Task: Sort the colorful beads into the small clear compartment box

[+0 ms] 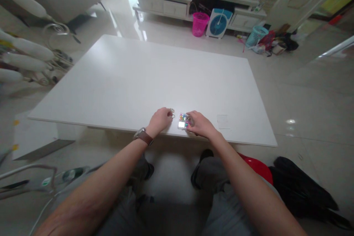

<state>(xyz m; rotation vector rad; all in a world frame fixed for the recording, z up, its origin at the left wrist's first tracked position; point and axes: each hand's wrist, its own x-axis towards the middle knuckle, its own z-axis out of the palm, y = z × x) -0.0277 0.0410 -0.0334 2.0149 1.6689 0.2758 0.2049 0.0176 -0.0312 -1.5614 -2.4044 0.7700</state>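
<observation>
A small clear compartment box (181,124) lies near the table's front edge. Bright little pieces fill some of its compartments, and one compartment looks white. My right hand (201,123) grips the box's right side, thumb at the near corner and fingers at the far one. To the left of the box, my left hand (160,120) is closed, its fingertips pinched beside small shiny ring-like pieces (173,111). Whether it holds one of them is too small to tell. A thin clear square lid (223,121) lies flat on the table, right of my right hand.
The white table (166,70) spreads out ahead, its front edge close beneath my wrists. Beyond it stand a pink basket (200,24), a blue-and-white fan (218,24) and a low cabinet (174,7). A red stool (256,167) is at my right.
</observation>
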